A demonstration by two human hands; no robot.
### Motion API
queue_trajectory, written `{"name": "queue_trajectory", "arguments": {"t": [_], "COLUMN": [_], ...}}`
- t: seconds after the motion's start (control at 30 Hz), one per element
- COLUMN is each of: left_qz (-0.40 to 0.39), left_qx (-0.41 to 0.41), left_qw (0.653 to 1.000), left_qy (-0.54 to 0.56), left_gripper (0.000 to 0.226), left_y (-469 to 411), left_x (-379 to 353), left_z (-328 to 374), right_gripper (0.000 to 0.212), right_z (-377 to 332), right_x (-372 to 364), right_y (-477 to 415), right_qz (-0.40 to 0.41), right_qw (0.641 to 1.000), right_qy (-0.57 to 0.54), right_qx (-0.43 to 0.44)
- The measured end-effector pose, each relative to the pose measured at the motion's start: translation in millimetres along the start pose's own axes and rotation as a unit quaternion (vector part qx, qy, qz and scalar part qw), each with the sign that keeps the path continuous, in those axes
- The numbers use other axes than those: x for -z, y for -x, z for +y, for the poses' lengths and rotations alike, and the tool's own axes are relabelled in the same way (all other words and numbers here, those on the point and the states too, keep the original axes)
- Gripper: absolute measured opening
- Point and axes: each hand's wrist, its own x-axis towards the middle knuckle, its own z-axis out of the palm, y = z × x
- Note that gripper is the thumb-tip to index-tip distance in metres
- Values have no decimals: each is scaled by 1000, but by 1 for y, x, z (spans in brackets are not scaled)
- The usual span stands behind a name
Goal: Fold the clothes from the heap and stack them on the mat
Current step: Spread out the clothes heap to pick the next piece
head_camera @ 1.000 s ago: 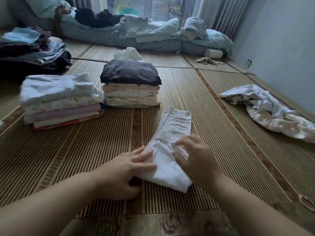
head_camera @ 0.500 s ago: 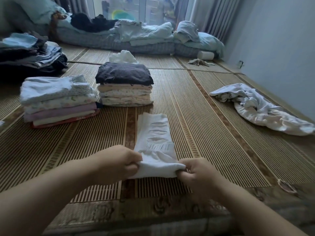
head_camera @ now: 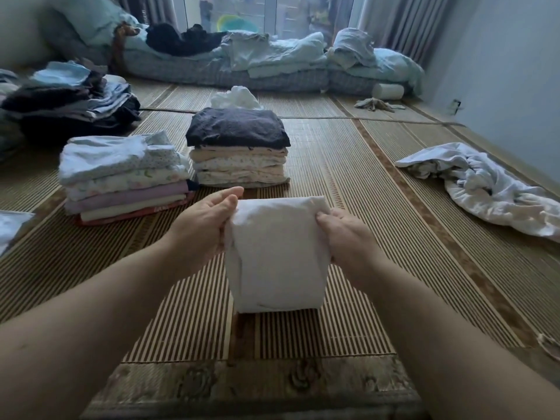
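A white garment, folded double, hangs between my hands just above the striped straw mat. My left hand pinches its upper left corner and my right hand pinches its upper right corner. Its lower fold touches the mat. Two folded stacks stand beyond it: one topped by a dark navy piece, and to its left one topped by a pale blue piece. The unfolded white heap lies on the mat at the right.
A dark pile of clothes sits at the far left. A low mattress with bedding runs along the back under the window. A grey wall borders the right side. A small rag and a white roll lie at the back right.
My hands took the near end of the flat white garment, lifted it and carried it away from me, so it now hangs doubled over.
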Motion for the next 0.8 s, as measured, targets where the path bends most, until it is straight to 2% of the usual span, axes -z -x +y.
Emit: {"name": "queue_trajectory", "arguments": {"t": [0.03,0.1,0.17,0.27,0.33,0.4,0.47,0.5,0.57,0.67,0.73,0.8], "left_qz": [5,17,19,-58,-112,-149,-154,-142,-114,-83,-56,-23], "left_qx": [24,55,58,23,-1,-17,-40,-51,-53,-13,-6,-16], "left_qw": [999,998,987,956,916,844,766,745,736,755,769,790], "left_qy": [27,-29,-147,-287,-385,-514,-624,-650,-665,-650,-636,-612], "left_gripper": [46,67,64,54,53,53,61,62,59,58,51,51], "left_y": [-4,-8,-7,-5,-2,5,14,17,19,17,18,20], "left_x": [4,17,28,24,11,-2,-9,-10,-7,3,12,22], "left_z": [-5,-11,-15,-26,-39,-54,-69,-74,-73,-56,-45,-40], "right_gripper": [25,35,52,52,43,32,32,35,36,43,49,50], "right_z": [6,19,34,47,48,50,51,51,43,25,17,16], "right_x": [-4,-8,-6,-1,1,-1,-5,-7,-10,-18,-27,-34], "right_y": [-11,-27,-35,-34,-29,-22,-13,-10,-4,8,21,31], "right_qz": [25,36,26,30,2,-72,-137,-146,-127,-153,-227,-245], "right_qw": [999,997,996,975,964,958,925,903,864,823,828,849], "right_qy": [-20,-37,45,220,261,267,345,393,475,537,509,466], "right_qx": [-19,-56,-71,-16,47,73,84,92,109,107,61,38]}}
